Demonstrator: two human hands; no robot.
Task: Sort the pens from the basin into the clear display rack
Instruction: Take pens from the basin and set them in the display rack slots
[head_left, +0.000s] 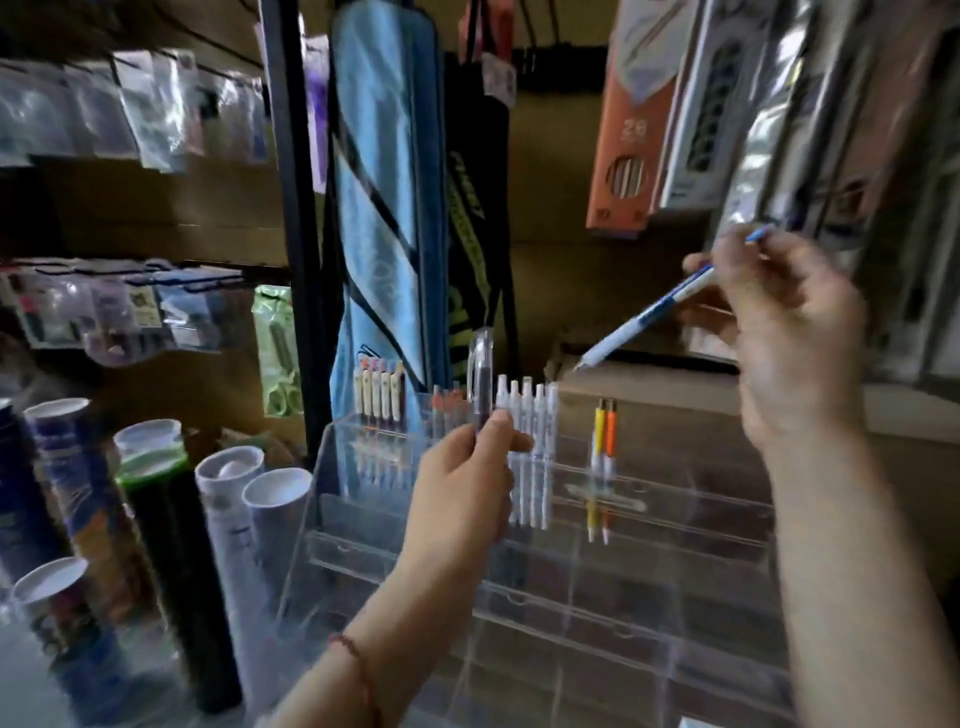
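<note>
Pinched upright in the left hand (470, 467), a clear pen (480, 376) hovers before the clear display rack (649, 519), while the right hand (784, 332) grips a white-and-blue pen (641, 317), tip slanting down-left above the rack's white pens (530, 447).

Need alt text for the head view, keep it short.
The left hand pinches a clear pen upright over a clear display rack while the right hand holds a white-and-blue pen slanted, tip down-left. In the rack's back tier stand white pens and a yellow-orange pair; tubes stand left of it.
</note>
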